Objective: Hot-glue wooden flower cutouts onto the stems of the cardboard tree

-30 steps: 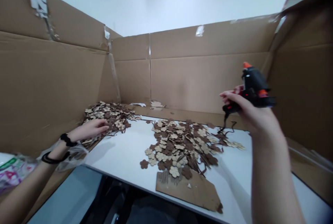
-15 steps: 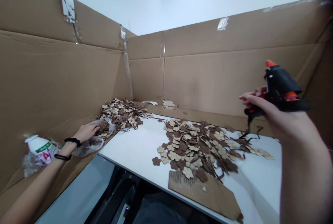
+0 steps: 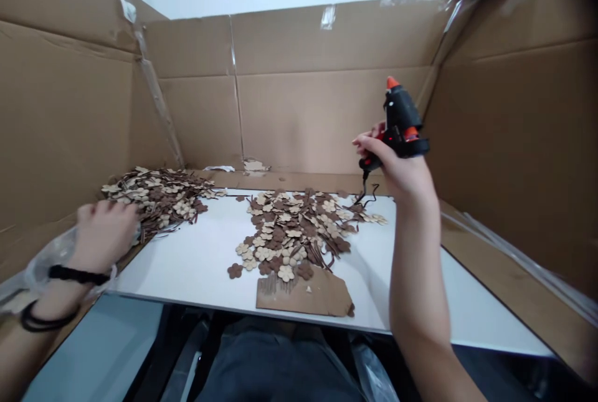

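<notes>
My right hand point(image 3: 385, 149) is wrapped round the handle of a black and orange glue gun point(image 3: 402, 118), held up over the table with its orange tip upward. My left hand point(image 3: 105, 234) is at the left, over a clear plastic bag point(image 3: 51, 255) and beside a heap of brown and beige flower pieces point(image 3: 163, 193). Its back faces me and the fingers curl away, so whatever they hold is hidden. Another heap of flower pieces and thin brown strips point(image 3: 299, 224) lies mid-table, touching a piece of cardboard point(image 3: 322, 296).
Tall cardboard walls point(image 3: 299, 115) enclose the white table point(image 3: 187, 271) at the left, back and right. The glue gun's cord point(image 3: 364, 187) hangs down to the central heap. My lap point(image 3: 280, 364) is below the front edge.
The view has turned to the right. My left hand has moved from inside the plastic bag to above it, by the left heap. My right hand still holds the glue gun up.
</notes>
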`<action>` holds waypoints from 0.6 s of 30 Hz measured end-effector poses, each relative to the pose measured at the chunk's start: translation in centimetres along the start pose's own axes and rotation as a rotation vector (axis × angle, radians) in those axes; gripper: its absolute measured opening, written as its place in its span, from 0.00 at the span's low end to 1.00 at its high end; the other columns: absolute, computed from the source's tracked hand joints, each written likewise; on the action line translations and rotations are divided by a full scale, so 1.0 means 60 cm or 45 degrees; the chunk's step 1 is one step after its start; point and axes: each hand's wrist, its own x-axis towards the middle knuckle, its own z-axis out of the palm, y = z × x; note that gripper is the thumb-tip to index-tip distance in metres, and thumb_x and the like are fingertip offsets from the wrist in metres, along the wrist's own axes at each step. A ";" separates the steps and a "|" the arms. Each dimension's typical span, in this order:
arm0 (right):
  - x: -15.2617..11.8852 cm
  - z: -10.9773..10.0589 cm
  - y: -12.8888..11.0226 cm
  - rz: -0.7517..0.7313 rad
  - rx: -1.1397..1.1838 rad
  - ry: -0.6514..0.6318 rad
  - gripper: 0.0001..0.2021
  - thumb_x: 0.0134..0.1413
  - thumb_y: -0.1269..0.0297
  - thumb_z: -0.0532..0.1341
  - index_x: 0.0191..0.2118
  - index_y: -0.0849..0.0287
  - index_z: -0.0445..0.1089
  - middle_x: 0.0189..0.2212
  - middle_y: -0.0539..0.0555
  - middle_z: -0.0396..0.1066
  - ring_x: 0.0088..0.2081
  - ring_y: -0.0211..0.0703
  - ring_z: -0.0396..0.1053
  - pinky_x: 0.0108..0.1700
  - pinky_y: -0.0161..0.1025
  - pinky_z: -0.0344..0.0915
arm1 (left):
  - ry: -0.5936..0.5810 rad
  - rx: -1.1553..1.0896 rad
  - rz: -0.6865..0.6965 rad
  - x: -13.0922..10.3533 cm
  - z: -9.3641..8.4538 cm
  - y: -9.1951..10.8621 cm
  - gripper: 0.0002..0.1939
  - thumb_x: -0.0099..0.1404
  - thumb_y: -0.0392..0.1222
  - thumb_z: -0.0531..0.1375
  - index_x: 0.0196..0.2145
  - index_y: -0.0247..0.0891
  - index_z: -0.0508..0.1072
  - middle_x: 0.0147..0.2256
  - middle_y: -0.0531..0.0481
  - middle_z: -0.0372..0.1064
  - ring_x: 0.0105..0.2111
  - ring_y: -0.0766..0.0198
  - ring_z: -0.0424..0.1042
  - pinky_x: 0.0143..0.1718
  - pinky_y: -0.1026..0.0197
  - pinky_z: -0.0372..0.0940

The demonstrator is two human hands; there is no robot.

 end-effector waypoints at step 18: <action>0.000 -0.001 -0.007 0.084 -0.201 -0.183 0.20 0.51 0.44 0.60 0.28 0.59 0.69 0.19 0.48 0.59 0.20 0.31 0.56 0.22 0.32 0.54 | -0.379 -1.329 0.589 0.113 0.122 0.462 0.13 0.68 0.40 0.48 0.41 0.37 0.71 0.38 0.45 0.74 0.37 0.60 0.74 0.38 0.61 0.66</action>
